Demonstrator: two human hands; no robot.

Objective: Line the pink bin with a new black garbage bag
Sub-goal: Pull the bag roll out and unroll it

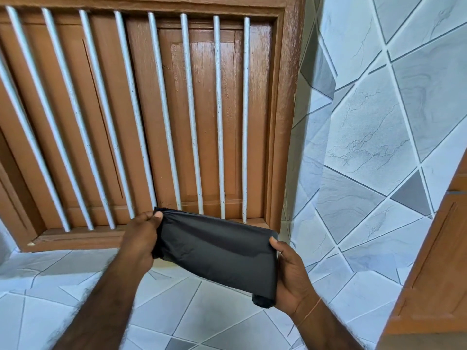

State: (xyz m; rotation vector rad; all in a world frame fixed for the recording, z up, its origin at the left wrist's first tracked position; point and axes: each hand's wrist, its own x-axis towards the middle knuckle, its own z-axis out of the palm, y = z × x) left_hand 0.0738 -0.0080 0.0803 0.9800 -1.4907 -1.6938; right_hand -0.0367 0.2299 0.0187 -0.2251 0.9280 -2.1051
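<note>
A folded black garbage bag (217,251) is stretched flat between both hands, in front of a barred wooden window. My left hand (141,238) grips its left end, thumb on top near the upper corner. Holding the right end is my right hand (290,271), with the thumb laid over the bag's upper edge and the fingers behind it. A rolled-up part of the bag shows below my right palm. The pink bin is not in view.
A brown wooden window frame (283,122) with white vertical bars (192,117) fills the upper left. Grey and white patterned tiles (379,127) cover the wall on the right and the surface below. A brown wooden panel (434,261) stands at the right edge.
</note>
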